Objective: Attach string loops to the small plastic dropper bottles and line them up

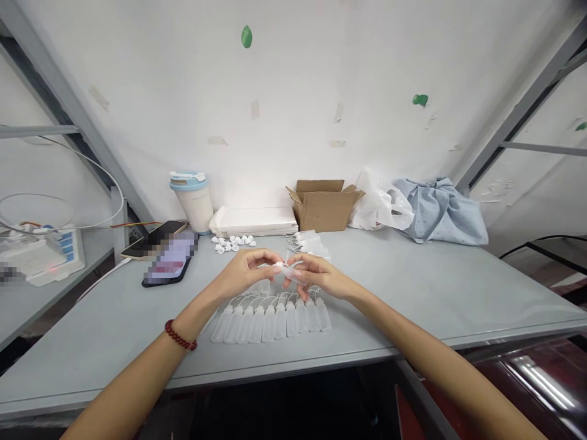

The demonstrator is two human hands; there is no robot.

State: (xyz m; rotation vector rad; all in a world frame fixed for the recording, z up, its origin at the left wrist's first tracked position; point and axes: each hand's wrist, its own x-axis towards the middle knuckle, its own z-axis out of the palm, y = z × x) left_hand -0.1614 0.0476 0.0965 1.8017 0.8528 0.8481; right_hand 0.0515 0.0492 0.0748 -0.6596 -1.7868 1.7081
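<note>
My left hand (250, 269) pinches a small white cap (277, 266) between thumb and fingertips. Wrapped around a small translucent plastic bottle (296, 277) is my right hand (316, 275). The cap sits at the bottle's neck, and the bottle lies tilted between both hands. Below them, a row of similar bottles (270, 324) with thin white cords lies side by side on the table. A few more bottles (312, 242) lie behind my right hand. Loose white caps (232, 244) form a small pile beyond my left hand.
Along the wall stand a lidded cup (195, 205), a stack of white sheets or envelopes (257, 220), an open cardboard box (323, 211), a white plastic bag (378, 205) and a light-blue cloth bundle (443, 211). Two phones (172, 260) lie left, near a power strip (59, 253).
</note>
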